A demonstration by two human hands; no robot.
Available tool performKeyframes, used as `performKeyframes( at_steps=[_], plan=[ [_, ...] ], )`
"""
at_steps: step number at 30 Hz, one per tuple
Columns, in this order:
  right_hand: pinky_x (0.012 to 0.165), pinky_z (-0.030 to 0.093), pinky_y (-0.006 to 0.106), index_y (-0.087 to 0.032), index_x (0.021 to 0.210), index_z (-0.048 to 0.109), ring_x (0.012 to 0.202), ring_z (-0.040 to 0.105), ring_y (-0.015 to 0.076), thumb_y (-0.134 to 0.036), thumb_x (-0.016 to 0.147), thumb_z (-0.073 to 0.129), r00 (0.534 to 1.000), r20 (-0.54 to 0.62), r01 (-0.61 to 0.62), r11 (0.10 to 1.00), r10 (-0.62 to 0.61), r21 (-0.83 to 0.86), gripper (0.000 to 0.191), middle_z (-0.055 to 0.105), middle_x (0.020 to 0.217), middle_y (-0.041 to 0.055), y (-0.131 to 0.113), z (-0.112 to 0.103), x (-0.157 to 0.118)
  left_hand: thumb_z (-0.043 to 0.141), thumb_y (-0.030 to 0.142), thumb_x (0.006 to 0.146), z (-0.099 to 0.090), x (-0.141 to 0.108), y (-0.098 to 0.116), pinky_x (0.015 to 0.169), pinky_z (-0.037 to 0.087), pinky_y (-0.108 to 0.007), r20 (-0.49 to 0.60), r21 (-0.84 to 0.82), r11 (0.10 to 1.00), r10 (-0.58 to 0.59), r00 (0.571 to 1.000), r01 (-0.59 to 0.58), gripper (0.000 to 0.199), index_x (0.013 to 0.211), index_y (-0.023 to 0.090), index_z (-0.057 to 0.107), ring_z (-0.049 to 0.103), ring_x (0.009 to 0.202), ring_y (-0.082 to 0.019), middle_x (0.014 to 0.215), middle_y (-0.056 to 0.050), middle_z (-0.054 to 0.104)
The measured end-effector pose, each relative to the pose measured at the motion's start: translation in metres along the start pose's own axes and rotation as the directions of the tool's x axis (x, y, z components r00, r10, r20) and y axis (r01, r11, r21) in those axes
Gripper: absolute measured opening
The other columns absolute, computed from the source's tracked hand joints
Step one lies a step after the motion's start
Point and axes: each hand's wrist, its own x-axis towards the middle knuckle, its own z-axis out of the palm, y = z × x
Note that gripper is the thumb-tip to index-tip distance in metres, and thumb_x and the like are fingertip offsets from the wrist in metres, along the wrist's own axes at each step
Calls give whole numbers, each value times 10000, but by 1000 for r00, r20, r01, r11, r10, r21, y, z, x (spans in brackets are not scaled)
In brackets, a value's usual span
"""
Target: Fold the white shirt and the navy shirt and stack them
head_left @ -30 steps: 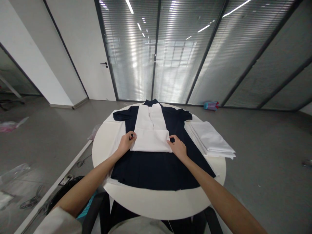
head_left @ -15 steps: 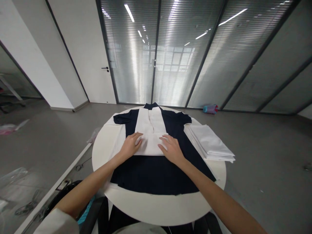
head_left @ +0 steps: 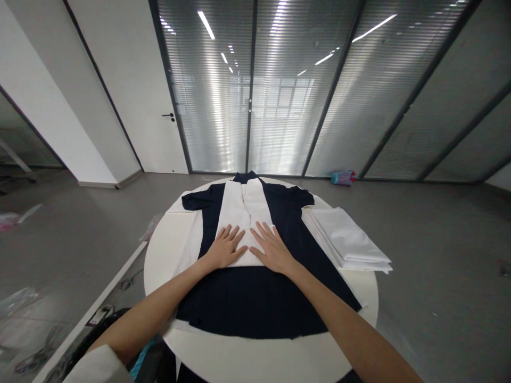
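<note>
A dark navy short-sleeved shirt [head_left: 255, 303] lies spread out, collar at the far side. On its middle lies a folded white cloth [head_left: 235, 207], a long strip running from near the collar down to about mid-shirt. My left hand [head_left: 227, 248] rests flat on the cloth's lower left part, fingers spread. Pressed flat on the lower right part is my right hand [head_left: 272, 249], its fingers also apart. The thumbs of both hands nearly meet. Part of the cloth's lower end is hidden beneath the palms.
Under everything stands a round white table [head_left: 255, 357]. A stack of folded white cloth [head_left: 351, 239] overhangs its right edge. Beyond are a glass partition [head_left: 279, 106] and a white door [head_left: 131, 96]. A blue and red package [head_left: 343, 178] lies on the floor, with cables [head_left: 35, 356] at left.
Both hands have come closer together and flattened, fingers spreading over the white cloth. Earlier the fingers were curved at the lower fold. The view has shifted slightly.
</note>
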Motion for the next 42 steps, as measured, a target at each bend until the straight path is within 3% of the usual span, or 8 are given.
performKeyframes(
  at_steps=[4,9,15,21,27,30,34,42],
  plan=[
    [1219,130,547,-145,1568,331,1524,148,321,-708,979,199,996,91,-17,1000,15,22,826,212,1635,161,2,5,-2,441,526,999,-9,0,3,1192,253,-557,8,-37,999,-10,1000,10,588,1492,206,470,265,1493,-343,1559,-144,409],
    [1223,133,531,-178,1564,350,1523,171,300,-672,999,190,999,43,-13,1000,12,2,767,253,1631,129,3,8,-2,372,409,1042,-21,-3,15,1224,166,-547,-82,-24,996,86,993,-89,508,1504,210,448,270,1501,-282,1555,-125,423],
    [1212,126,567,-159,1568,337,1526,139,325,-695,986,200,996,32,-85,996,85,-10,803,212,1640,153,6,8,-2,398,534,1011,-7,-2,16,1196,203,-583,60,11,1000,14,998,-15,607,1549,257,369,250,1497,-356,1605,-97,336],
    [1206,107,592,-158,1549,377,1512,192,344,-687,982,283,991,37,-128,992,128,-10,780,289,1618,167,3,3,-3,385,547,1010,-12,-2,16,1188,198,-586,50,-1,1000,24,998,-24,599,1545,279,366,255,1496,-353,1606,-99,344],
    [1079,402,417,-185,1302,606,1262,501,287,-384,865,715,981,2,193,981,-193,2,492,572,1321,137,-1,-39,-36,660,360,910,-56,-34,23,1046,409,-411,94,12,919,391,916,-394,517,1397,253,523,519,1249,-283,1349,-116,567],
    [955,463,404,-191,1070,673,1069,562,267,-228,839,730,967,-29,251,964,-255,-90,241,610,1106,103,2,-42,-51,591,151,919,-59,-52,25,883,459,-384,110,136,916,363,925,-376,304,1209,237,629,594,984,-239,1071,-73,637],
    [928,460,420,-175,1002,664,1000,570,257,-211,871,696,958,-85,258,954,-273,-151,139,616,1017,88,5,-31,-56,537,92,935,-46,-62,25,832,473,-394,17,214,929,304,953,-300,260,1144,208,638,588,919,-233,1026,-70,639],
    [940,462,431,-192,1200,634,1068,575,268,-152,865,669,947,-159,254,952,-281,-169,340,642,1145,100,3,-24,-57,460,49,964,-35,-67,17,898,540,-369,-159,73,961,275,948,-267,324,1244,167,572,572,1024,-220,1130,-100,614]
  ],
)
